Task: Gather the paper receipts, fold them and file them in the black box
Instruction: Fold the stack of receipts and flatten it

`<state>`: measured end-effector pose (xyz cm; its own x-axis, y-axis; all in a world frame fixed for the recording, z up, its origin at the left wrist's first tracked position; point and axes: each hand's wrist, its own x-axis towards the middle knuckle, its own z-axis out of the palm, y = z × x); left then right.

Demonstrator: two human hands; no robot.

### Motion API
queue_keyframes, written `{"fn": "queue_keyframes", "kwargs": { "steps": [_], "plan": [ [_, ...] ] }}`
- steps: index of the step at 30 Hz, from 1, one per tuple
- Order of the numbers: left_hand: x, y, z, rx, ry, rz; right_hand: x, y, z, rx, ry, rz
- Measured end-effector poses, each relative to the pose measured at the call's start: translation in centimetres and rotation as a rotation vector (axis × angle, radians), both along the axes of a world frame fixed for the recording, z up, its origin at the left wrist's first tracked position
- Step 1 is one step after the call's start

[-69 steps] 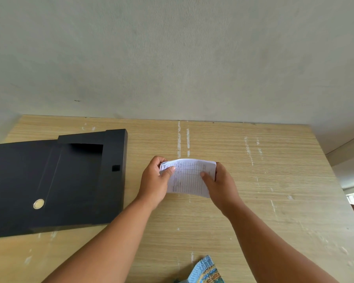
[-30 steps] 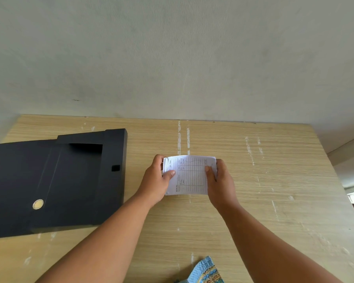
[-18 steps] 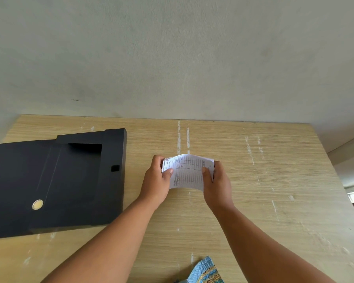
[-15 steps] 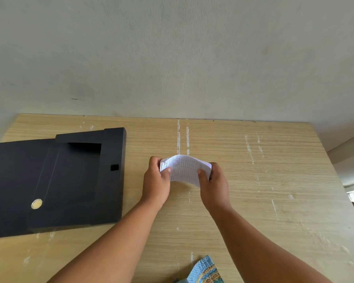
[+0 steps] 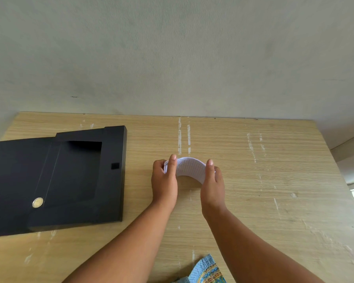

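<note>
A small stack of white printed receipts (image 5: 189,168) is bent into an arch above the middle of the wooden table (image 5: 274,180). My left hand (image 5: 164,180) pinches its left edge and my right hand (image 5: 212,183) pinches its right edge. The two hands stand close together, thumbs pointing away from me. The black box (image 5: 74,174) lies open on the table's left side, a short way left of my left hand. A round metal snap (image 5: 37,202) shows on its flap.
A grey wall rises right behind the table's far edge. A blue patterned cloth (image 5: 206,271) pokes in at the near edge between my forearms. The table's right edge drops off toward a floor area.
The receipts were held nearly flat facing me. My hands have since drawn closer together and bowed the stack upward into an arch. The black box has not moved.
</note>
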<state>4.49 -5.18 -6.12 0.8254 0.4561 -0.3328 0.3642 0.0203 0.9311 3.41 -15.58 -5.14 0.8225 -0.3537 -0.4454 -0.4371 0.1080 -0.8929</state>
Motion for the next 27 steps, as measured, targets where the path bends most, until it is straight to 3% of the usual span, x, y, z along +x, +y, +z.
{"fn": "queue_keyframes", "kwargs": {
  "steps": [10,15,20,27],
  "plan": [
    [0.1,0.3,0.2,0.035,-0.012,-0.03,0.5,-0.3,-0.1,-0.017,-0.018,0.036],
    [0.1,0.4,0.0,0.066,0.068,-0.066,0.2,-0.3,-0.2,-0.035,0.006,0.06],
    [0.0,1.4,-0.3,0.004,0.019,-0.199,0.2,-1.0,0.0,-0.008,0.002,0.139],
    [0.4,3.5,-0.3,0.392,0.024,-0.383,0.7,-3.7,0.1,-0.459,-0.03,0.418]
  ]
}}
